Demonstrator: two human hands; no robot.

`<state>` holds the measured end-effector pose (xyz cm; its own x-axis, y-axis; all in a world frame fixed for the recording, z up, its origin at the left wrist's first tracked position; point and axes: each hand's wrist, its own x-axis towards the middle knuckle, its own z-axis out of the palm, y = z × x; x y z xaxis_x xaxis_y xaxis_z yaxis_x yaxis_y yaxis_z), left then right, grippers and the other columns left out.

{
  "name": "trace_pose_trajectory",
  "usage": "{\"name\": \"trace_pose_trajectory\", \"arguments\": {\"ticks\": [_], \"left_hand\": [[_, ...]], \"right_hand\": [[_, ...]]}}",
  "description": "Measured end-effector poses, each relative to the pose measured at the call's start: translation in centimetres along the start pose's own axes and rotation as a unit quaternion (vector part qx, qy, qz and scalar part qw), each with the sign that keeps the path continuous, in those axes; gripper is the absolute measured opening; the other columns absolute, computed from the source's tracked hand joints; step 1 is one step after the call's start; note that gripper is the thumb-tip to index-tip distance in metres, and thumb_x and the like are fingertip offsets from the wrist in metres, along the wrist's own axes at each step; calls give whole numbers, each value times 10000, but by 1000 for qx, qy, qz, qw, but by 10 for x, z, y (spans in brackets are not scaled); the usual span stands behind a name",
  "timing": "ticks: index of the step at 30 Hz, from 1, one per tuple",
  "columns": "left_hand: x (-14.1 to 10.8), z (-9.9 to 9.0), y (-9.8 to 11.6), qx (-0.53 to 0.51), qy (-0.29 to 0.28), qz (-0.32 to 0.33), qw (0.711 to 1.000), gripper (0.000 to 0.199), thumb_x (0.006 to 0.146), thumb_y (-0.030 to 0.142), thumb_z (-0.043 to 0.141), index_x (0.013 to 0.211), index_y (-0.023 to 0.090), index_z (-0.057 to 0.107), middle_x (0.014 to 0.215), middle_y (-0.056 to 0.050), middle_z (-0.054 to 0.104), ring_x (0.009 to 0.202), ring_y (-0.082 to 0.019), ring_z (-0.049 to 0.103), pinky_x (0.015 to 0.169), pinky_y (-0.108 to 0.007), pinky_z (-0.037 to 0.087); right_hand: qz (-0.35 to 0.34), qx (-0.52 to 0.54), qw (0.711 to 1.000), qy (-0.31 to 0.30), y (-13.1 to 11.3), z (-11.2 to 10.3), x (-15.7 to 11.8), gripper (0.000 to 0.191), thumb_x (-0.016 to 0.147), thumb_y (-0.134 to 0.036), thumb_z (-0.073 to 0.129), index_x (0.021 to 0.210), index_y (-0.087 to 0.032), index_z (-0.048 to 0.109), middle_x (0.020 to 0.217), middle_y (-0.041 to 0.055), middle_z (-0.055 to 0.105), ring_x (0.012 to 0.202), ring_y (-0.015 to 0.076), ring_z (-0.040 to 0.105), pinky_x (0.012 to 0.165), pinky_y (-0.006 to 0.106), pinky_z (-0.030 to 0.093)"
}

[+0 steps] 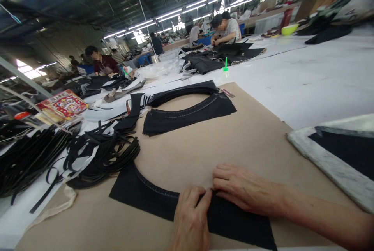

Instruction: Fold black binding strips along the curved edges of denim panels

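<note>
A black curved panel, fabric or leather, lies flat on a tan sheet in front of me. Small pale marks run along its inner curved edge. My left hand presses on that edge near the middle, thumb and fingers drawn together. Close by on the right, my right hand has its fingers bent over the same edge, thumb tucked low. Both hands grip the edge of the panel, their fingertips almost touching. Beyond them rests a stack of similar black curved pieces, with small pink-handled snips at its right end.
Bundles of black strips lie on the left. A marble slab with black material on it sits at right. Farther off stand a green-tipped bottle, a yellow-green bowl and black bags. Several people work at tables behind.
</note>
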<state>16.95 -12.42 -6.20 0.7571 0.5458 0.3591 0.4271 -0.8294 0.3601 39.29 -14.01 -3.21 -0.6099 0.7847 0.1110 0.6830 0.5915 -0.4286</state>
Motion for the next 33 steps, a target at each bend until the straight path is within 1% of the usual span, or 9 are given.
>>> {"name": "trace_pose_trajectory", "arguments": {"ticks": [2, 6, 12, 19, 22, 24, 26, 29, 33], "left_hand": [[-1, 5, -1, 5, -7, 16, 1000, 432, 870, 60, 377, 1259, 139, 546, 962, -102, 617, 842, -209, 564, 714, -333, 495], [-5, 13, -2, 15, 22, 21, 999, 439, 887, 63, 340, 1268, 133, 547, 909, -100, 611, 826, -218, 550, 713, -351, 505], [-4, 17, -1, 55, 12, 13, 998, 493, 908, 55, 331, 1346, 198, 507, 925, -82, 600, 840, -203, 538, 743, -330, 504], [-2, 18, 1, 101, 17, 10, 995, 506, 883, 54, 391, 1321, 259, 539, 851, -52, 554, 768, -182, 527, 729, -310, 502], [1, 18, 3, 99, 33, 1, 995, 530, 851, 26, 393, 1278, 284, 571, 947, -66, 567, 841, -188, 551, 752, -311, 506], [5, 17, 3, 85, 39, 10, 996, 514, 840, 20, 380, 1245, 259, 587, 1051, -87, 571, 930, -204, 560, 785, -327, 509], [9, 15, 2, 62, 19, 34, 997, 466, 844, 33, 375, 1224, 202, 585, 1051, -102, 583, 931, -211, 562, 771, -329, 514], [15, 12, 0, 40, -37, 75, 996, 428, 846, 39, 383, 1229, 133, 551, 918, -89, 601, 815, -197, 552, 694, -305, 515], [19, 14, 4, 72, -50, 50, 995, 557, 804, 10, 382, 1336, 144, 476, 881, -73, 587, 794, -210, 524, 696, -332, 512]], "right_hand": [[-9, 5, 1000, 1, 2, -1, -1, 96, 942, -144, 486, 874, -192, 535, 905, 28, 564, 863, 177, 507, 805, 309, 402], [-26, 10, 1000, 10, 8, -7, -4, 98, 936, -140, 490, 872, -191, 543, 886, 32, 563, 851, 178, 503, 804, 309, 394], [-50, -21, 998, 4, 16, -14, -13, 106, 912, -113, 502, 854, -191, 543, 868, 32, 567, 808, 178, 484, 771, 320, 371], [-50, -4, 999, 3, 27, -19, -23, 107, 927, -130, 468, 864, -191, 530, 878, 37, 555, 831, 185, 473, 770, 316, 369], [-48, 7, 999, 2, 32, -21, -25, 93, 926, -143, 478, 869, -192, 533, 873, 33, 548, 830, 183, 473, 765, 314, 374], [-44, 10, 999, -1, 34, -22, -27, 89, 927, -149, 481, 874, -192, 537, 872, 32, 546, 832, 184, 477, 763, 314, 378], [-41, 9, 999, -5, 35, -24, -28, 94, 927, -147, 479, 874, -190, 543, 872, 35, 547, 837, 186, 482, 768, 316, 383], [-46, -4, 999, -10, 35, -27, -28, 107, 928, -139, 470, 873, -188, 548, 872, 42, 550, 839, 192, 486, 774, 321, 387], [-55, -17, 998, -3, 37, -28, -32, 102, 929, -140, 469, 878, -189, 544, 881, 48, 553, 846, 194, 486, 785, 322, 384]]}}
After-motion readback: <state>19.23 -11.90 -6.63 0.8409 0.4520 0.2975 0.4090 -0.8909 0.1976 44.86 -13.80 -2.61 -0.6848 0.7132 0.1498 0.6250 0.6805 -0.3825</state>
